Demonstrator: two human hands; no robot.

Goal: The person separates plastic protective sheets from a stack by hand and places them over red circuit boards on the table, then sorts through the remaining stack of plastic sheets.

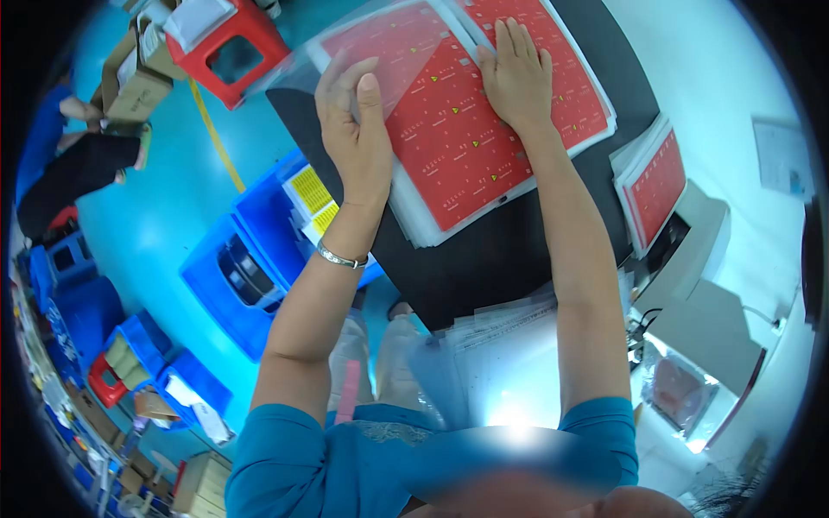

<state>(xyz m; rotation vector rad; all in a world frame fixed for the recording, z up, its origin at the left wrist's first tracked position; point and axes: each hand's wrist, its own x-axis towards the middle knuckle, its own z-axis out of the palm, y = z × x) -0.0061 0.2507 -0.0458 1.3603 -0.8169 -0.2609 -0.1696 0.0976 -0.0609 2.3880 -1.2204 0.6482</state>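
Observation:
Two stacks of red printed sheets lie side by side on a black table (466, 268). My left hand (356, 129) is at the left edge of the left red stack (458, 147), its thumb and fingers curled around the edge of a clear plastic film (406, 73). This film is lifted and bent over the stack, and some fingers show through it. My right hand (520, 82) lies flat, fingers stretched out, on the right red stack (574, 99) near the seam between the two.
More red sheets (654, 190) stand tilted at the table's right side. Blue bins (229, 293) are on the floor to the left, by yellow-labelled papers (313, 194). A red stool (229, 52) is at the upper left, with a co-worker's dark-clothed leg (78, 181) below.

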